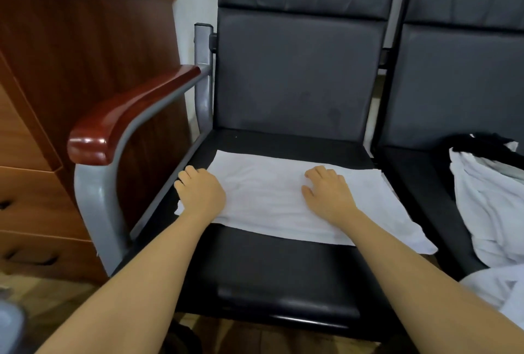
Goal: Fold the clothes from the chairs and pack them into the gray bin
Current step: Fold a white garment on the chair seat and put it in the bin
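The white cloth (pixel 272 197) lies flat on the chair seat (pixel 283 268), long axis running left to right; left hand (pixel 200 193) presses its left end, right hand (pixel 329 195) rests spread near the middle; more clothes (pixel 487 212) wait rightward.

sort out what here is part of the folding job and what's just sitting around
Part of the job:
- white garment, flat on the chair seat
- left hand and right hand, both resting on it
- unfolded clothes pile on the next chair

Just lying about:
- wooden drawer cabinet
- wooden armrest
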`<state>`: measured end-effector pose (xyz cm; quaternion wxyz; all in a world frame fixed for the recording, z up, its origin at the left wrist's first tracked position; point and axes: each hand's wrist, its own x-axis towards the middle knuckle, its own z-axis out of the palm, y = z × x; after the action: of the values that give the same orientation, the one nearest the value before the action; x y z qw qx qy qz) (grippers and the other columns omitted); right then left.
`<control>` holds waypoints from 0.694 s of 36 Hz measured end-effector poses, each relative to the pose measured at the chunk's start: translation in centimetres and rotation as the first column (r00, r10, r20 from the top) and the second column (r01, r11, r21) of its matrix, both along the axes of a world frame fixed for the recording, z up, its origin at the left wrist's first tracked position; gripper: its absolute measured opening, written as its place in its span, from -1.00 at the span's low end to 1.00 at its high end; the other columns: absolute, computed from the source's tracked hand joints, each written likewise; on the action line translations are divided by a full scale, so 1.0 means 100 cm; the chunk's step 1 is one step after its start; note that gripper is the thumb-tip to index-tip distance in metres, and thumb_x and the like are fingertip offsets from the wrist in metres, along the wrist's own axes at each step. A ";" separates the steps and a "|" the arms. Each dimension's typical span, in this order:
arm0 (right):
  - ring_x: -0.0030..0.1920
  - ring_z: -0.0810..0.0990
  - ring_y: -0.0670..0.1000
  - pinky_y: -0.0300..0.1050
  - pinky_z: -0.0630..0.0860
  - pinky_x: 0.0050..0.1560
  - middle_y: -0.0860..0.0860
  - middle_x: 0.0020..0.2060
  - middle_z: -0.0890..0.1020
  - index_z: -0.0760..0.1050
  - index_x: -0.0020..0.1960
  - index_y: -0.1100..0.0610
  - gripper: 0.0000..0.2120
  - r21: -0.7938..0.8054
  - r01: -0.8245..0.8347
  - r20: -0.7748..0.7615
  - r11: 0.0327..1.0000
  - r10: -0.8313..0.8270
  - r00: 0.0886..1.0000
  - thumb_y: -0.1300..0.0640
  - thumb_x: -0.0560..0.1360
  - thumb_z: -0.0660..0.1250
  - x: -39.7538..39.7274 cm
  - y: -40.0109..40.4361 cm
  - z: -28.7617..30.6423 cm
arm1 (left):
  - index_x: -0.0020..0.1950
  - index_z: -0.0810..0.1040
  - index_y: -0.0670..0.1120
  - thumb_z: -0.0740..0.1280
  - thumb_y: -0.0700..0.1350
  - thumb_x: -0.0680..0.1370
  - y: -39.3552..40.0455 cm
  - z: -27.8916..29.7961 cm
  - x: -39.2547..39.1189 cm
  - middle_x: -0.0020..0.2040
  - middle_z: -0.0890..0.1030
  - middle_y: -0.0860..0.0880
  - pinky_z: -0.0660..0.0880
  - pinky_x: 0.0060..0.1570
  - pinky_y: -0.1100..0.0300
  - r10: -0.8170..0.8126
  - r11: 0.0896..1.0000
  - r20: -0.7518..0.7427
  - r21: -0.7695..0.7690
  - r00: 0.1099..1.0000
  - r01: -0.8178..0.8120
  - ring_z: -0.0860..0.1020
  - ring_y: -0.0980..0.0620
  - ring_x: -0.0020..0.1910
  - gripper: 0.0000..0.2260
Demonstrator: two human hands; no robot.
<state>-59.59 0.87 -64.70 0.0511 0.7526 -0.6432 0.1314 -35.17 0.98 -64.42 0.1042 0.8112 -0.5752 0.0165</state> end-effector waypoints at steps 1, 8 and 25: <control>0.26 0.37 0.08 -0.08 0.25 0.22 0.00 0.28 0.42 0.35 0.34 0.11 -0.64 0.014 -0.027 0.008 1.000 0.027 1.000 0.02 0.60 0.12 -0.002 -0.001 -0.002 | 0.25 0.36 -0.23 0.13 -0.15 0.59 -0.002 -0.003 0.000 0.31 0.32 -0.20 0.23 0.28 0.03 0.001 1.000 -0.003 -0.009 1.000 -0.001 0.31 -0.19 0.27 -0.73; 0.54 -0.07 -0.02 -0.07 -0.13 0.51 -0.06 0.55 0.01 0.02 0.55 -0.05 -0.46 0.273 -0.006 0.014 0.962 0.002 1.000 -0.20 0.62 -0.06 -0.005 -0.005 -0.012 | 0.20 0.34 -0.19 0.12 -0.13 0.63 -0.007 -0.006 0.000 0.22 0.41 -0.17 0.31 0.18 0.08 -0.034 0.998 0.036 -0.050 0.999 0.035 0.39 -0.15 0.21 -0.80; 0.49 0.17 0.02 -0.11 0.07 0.44 -0.01 0.51 0.18 0.34 0.42 0.10 -0.61 0.174 -0.041 0.427 0.984 -0.038 0.903 0.01 0.64 0.10 0.021 -0.004 0.002 | 0.51 0.21 -0.14 0.13 -0.34 0.59 0.001 0.037 -0.011 0.30 0.49 -0.15 0.47 0.11 0.08 -0.331 0.930 -0.238 -0.248 0.913 0.273 0.51 -0.12 0.19 -0.52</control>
<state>-57.44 0.48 -64.48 -0.1595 0.7071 -0.6474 0.2355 -36.26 1.12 -60.69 0.2694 0.6907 -0.6690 -0.0525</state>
